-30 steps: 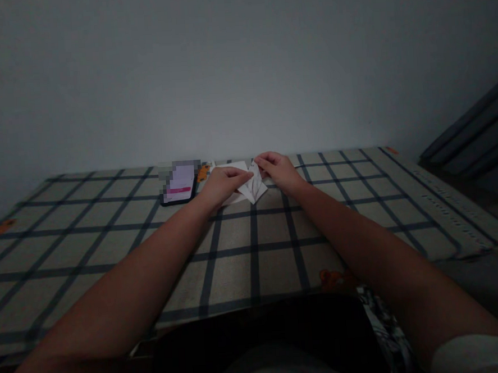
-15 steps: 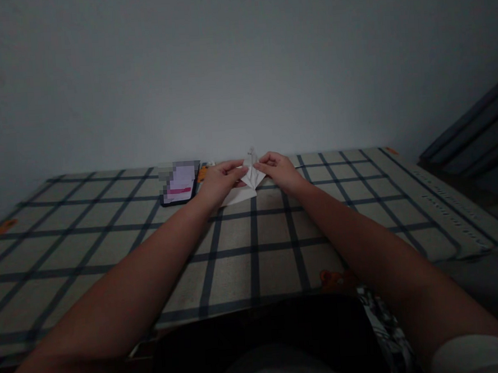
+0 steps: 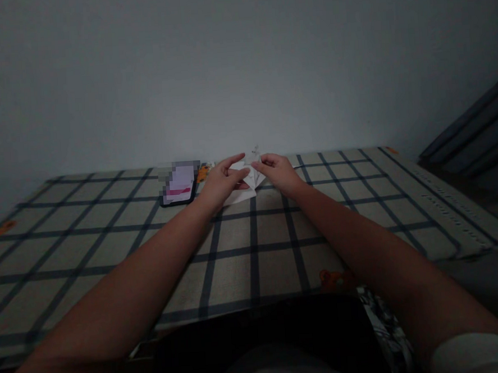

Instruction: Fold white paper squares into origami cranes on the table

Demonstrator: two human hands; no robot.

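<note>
Folded white paper (image 3: pixel 255 180), sharp tip nearward, long axis apparently front-to-back.

dim overall | wall (image 3: pixel 242 69) palest mid-frame | corners darker | phone (image 3: pixel 180 182) partly pixelated

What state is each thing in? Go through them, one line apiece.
White paper: folded, creased, partly hidden by the hands.
Left hand: thumb at the paper, forefinger stretched out.
Right hand: thumb and fingers pinching the paper.
Smartphone: lying face up, screen lit, partly pixelated.
Checked tablecloth: spread out.
</note>
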